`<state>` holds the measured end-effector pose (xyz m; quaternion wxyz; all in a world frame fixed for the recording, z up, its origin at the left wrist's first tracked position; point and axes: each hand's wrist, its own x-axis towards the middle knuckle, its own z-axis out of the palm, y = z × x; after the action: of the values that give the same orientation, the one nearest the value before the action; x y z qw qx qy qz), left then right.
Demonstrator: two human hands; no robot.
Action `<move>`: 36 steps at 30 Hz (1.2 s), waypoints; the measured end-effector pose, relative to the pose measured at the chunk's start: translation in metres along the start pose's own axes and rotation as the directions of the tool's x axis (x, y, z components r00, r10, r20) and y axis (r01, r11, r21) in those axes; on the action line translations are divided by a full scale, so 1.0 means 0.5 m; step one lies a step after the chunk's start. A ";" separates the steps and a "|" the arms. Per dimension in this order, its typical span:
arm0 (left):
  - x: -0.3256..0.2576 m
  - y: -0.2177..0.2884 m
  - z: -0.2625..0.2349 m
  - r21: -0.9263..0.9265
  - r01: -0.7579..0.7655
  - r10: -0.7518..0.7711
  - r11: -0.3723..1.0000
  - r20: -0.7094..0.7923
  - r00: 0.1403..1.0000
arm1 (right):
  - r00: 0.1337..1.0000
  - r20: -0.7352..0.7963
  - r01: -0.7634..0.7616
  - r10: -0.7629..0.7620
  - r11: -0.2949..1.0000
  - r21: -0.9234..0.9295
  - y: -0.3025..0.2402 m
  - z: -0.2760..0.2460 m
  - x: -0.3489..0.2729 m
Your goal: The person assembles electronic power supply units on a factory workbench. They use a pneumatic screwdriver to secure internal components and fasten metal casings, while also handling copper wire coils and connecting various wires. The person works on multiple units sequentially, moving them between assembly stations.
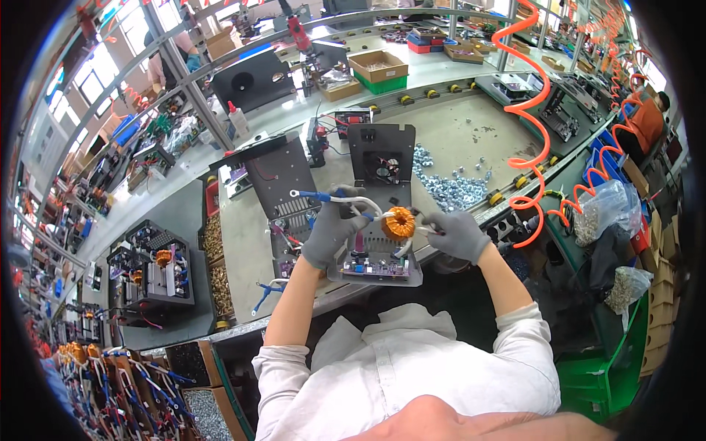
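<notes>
Both of my hands wear grey gloves. A toroidal coil (399, 223) with orange winding hangs between them, above an open black metal chassis (380, 279). My left hand (332, 234) is closed round the coil's white cable (351, 198), whose blue-sleeved end with a ring terminal points left. On the coil's right side my right hand (457, 237) pinches a light-coloured lead (424, 229). The chassis carries a circuit board (373, 270) along its near edge and a fan (384, 167) in its raised back panel. A second open chassis (281, 173) stands to its left.
Loose silver screws (452, 184) lie heaped at the right of the bench. An orange coiled air hose (543, 95) hangs on the right. A finished-looking unit (151, 268) sits at the left, beside bins of brass parts (215, 239). Cabled coils (110, 382) fill boxes at lower left.
</notes>
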<state>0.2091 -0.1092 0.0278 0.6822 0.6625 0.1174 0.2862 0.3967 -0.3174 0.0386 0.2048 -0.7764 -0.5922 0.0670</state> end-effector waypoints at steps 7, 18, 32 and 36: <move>0.038 0.004 0.020 0.086 0.087 -0.104 0.993 0.220 0.970 | 0.761 0.632 -0.526 0.144 0.707 0.473 -0.042 -0.035 -0.082; 0.049 0.048 0.017 -0.218 0.224 -0.164 0.950 0.263 0.951 | 0.865 0.376 -0.196 0.331 0.914 -0.355 -0.051 -0.116 -0.107; 0.081 -0.001 -0.065 -0.574 0.142 -0.214 0.806 -0.060 0.975 | 0.992 -0.114 0.058 -0.062 0.998 -0.034 -0.084 0.063 0.107; 0.066 -0.101 -0.100 -0.727 0.180 -0.441 0.662 -0.185 0.878 | 0.962 0.252 -0.187 0.104 0.924 0.333 -0.074 0.081 0.123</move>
<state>0.2208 -0.0473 -0.0185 0.8861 0.2679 0.2333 0.2977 0.3676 -0.2415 0.0252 0.2658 -0.7558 -0.5304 0.2770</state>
